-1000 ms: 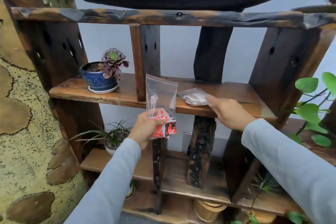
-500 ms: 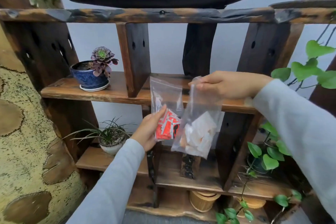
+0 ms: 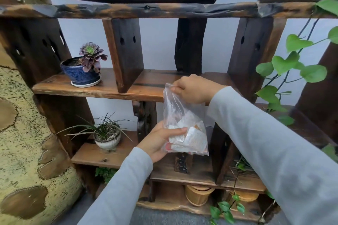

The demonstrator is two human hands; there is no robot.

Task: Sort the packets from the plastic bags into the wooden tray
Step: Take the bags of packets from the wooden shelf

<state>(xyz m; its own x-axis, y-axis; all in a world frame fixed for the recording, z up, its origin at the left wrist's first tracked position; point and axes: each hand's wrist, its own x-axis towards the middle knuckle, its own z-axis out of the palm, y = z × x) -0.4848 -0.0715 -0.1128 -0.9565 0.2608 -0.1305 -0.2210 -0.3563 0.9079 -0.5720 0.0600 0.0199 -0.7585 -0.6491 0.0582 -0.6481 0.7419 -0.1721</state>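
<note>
Two clear plastic bags (image 3: 184,124) hang stacked together in front of the wooden shelf. White packets (image 3: 190,136) show through the front bag, and a bit of a red packet (image 3: 167,146) peeks out at the lower left. My right hand (image 3: 193,88) pinches the top edge of the bags. My left hand (image 3: 161,140) grips them from below, thumb across the white packets. No wooden tray is in view.
The middle shelf board (image 3: 102,89) carries a blue pot with a purple succulent (image 3: 83,71). A grassy plant in a white pot (image 3: 108,136) stands one shelf lower. Green vine leaves (image 3: 292,64) hang at the right. Wooden cups (image 3: 198,194) sit on the bottom shelf.
My right hand lifted the white-packet bag off the shelf and brought it over the red-packet bag. My left hand now grips both bags at the bottom.
</note>
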